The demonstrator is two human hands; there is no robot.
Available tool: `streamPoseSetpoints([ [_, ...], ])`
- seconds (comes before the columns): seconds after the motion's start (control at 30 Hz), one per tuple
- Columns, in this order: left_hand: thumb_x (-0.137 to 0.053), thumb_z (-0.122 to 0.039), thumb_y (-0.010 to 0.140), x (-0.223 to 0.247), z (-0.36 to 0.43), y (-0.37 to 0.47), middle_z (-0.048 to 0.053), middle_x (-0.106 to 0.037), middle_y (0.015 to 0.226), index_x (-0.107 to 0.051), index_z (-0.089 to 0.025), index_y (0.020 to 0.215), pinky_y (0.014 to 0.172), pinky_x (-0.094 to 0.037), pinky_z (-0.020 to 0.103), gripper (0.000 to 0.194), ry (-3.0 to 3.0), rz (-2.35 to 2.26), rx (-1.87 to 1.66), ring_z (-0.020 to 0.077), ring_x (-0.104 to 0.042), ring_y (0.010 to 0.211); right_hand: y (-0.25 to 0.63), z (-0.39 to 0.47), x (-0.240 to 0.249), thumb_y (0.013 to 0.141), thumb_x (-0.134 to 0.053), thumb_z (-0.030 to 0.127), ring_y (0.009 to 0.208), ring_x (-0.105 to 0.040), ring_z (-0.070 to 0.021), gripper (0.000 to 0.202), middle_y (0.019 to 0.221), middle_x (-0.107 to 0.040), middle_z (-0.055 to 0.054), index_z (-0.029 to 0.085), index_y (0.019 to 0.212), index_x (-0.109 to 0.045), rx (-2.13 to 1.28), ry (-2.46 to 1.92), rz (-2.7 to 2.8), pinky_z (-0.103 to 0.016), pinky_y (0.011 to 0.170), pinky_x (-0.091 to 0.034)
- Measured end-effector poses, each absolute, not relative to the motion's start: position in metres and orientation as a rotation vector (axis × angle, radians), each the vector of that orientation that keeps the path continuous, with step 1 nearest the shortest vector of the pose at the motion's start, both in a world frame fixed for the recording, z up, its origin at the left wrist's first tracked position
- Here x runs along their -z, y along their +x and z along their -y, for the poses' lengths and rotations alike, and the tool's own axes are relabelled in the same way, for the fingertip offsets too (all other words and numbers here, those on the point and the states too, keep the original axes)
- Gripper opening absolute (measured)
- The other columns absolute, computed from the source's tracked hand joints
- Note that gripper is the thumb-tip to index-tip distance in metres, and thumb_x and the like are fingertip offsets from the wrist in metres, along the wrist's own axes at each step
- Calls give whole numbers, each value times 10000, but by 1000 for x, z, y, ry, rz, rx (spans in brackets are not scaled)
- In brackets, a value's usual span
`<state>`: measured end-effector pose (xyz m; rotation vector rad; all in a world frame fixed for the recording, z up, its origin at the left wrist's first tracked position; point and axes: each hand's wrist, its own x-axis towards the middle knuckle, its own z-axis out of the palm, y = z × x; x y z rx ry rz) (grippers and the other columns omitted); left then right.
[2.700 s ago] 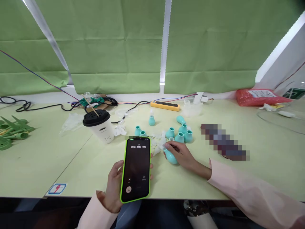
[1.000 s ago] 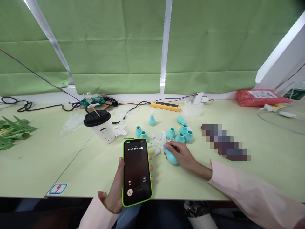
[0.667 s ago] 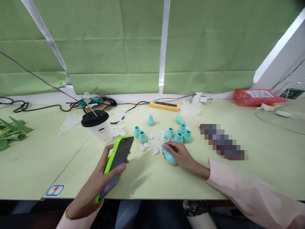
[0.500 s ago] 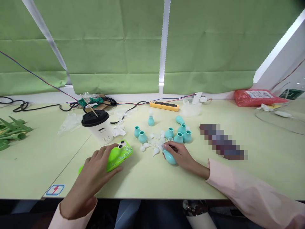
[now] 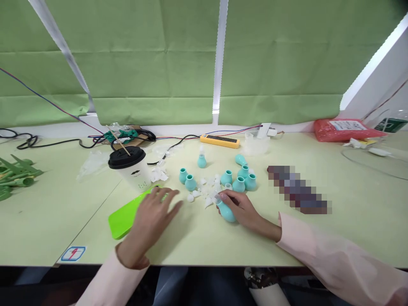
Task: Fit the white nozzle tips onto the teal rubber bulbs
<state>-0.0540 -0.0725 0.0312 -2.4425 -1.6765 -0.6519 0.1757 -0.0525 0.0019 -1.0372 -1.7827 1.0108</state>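
Observation:
My right hand [image 5: 240, 208] grips a turquoise rubber bulb [image 5: 226, 211], its neck tipped toward the upper left. A translucent piece shows at the neck, partly behind my fingers. With fingers spread and nothing in them, my left hand [image 5: 154, 216] is over the right side of a bright green phone case [image 5: 123, 216] on the table. Between the hands lies a scatter of small whitish translucent pieces [image 5: 208, 191]. Several turquoise bulbs [image 5: 239, 184] stand behind my right hand, and a pair of bulbs [image 5: 190, 182] stands left of the scatter. Farther back, another bulb [image 5: 202, 161] has a clear tip.
A white cup with a black lid [image 5: 132, 170] stands behind the phone case. An orange-yellow power strip [image 5: 219, 141] and cables lie along the back. Green plastic parts [image 5: 15, 176] are far left; a red package [image 5: 346, 129] is back right. A pixelated patch [image 5: 298, 190] covers something right.
My left hand has let go of the green phone, which now lies flat on the table, and has moved right with its fingers spread. My right hand still holds the bulb, nearly unmoved.

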Motion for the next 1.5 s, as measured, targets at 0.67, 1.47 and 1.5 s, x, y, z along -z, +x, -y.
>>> streamPoseSetpoints([
  [0.67,-312,-223,834,-17,42,19,16,-468,674,-503,-167,753,624,-336,229,215,-3132,1053,1287,124,-422,652,178,56,-7,841,-296,350,578,-411,-108,280,621,-446,-1,184,668,-440,-842,-995,1712,-243,574,-367],
  [1.47,-560,-272,690,-9,52,31,36,-612,618,-650,-154,659,534,-443,252,152,-2793,1679,2076,139,-539,571,177,52,-1,828,-320,297,590,-440,-122,168,660,-488,-5,195,723,-404,-495,-1089,1810,-251,571,-344],
  [1.5,-573,-277,677,-10,53,32,37,-616,619,-650,-147,660,530,-451,248,152,-2770,1763,2144,137,-545,568,177,51,-1,826,-325,296,602,-449,-126,161,674,-499,-11,195,730,-406,-476,-1099,1827,-255,577,-346],
])
